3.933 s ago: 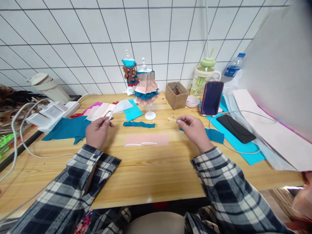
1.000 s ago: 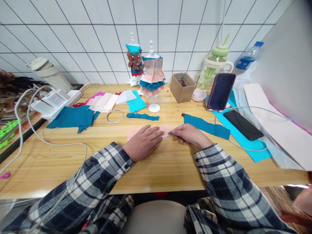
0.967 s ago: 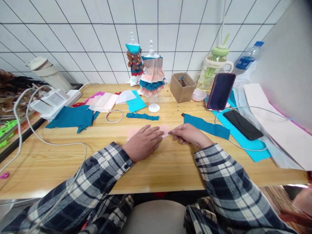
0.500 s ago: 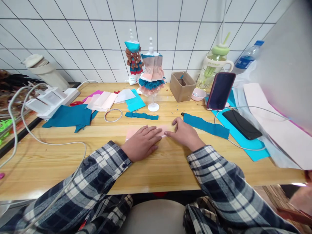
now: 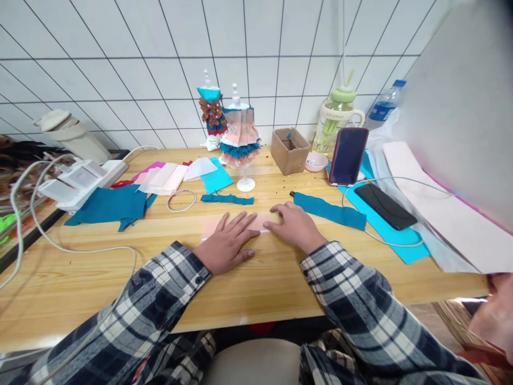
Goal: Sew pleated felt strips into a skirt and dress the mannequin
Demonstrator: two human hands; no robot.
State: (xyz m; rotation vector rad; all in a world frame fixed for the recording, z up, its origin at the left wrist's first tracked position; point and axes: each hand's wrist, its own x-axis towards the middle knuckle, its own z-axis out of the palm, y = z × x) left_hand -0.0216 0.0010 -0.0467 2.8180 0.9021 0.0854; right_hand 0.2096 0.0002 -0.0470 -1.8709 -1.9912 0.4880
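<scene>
A pale pink strip (image 5: 209,226) with a white lower edge lies flat on the wooden table (image 5: 160,289). My left hand (image 5: 230,243) rests palm down over its middle, fingers spread. At the strip's right end is my right hand (image 5: 295,226), fingers bent and apart, thumb and fingertips touching the strip. Beyond my hands lies a narrow teal strip (image 5: 227,199). A wider teal strip (image 5: 331,210) is to the right of my right hand. A small dress form (image 5: 241,128) in a pink and teal ruffled dress stands behind, beside a second dressed form (image 5: 212,112).
A cardboard box (image 5: 290,154), a pink bowl (image 5: 316,162), an upright phone (image 5: 348,156) and a flat phone (image 5: 385,206) are at the right. Teal cloth (image 5: 108,207), a power strip (image 5: 92,182) and a looped cable (image 5: 181,201) are at the left.
The view has shifted slightly. My left hand's fingers are spread wider, and my right hand's fingers lie lower over the strip, showing more pink between the hands.
</scene>
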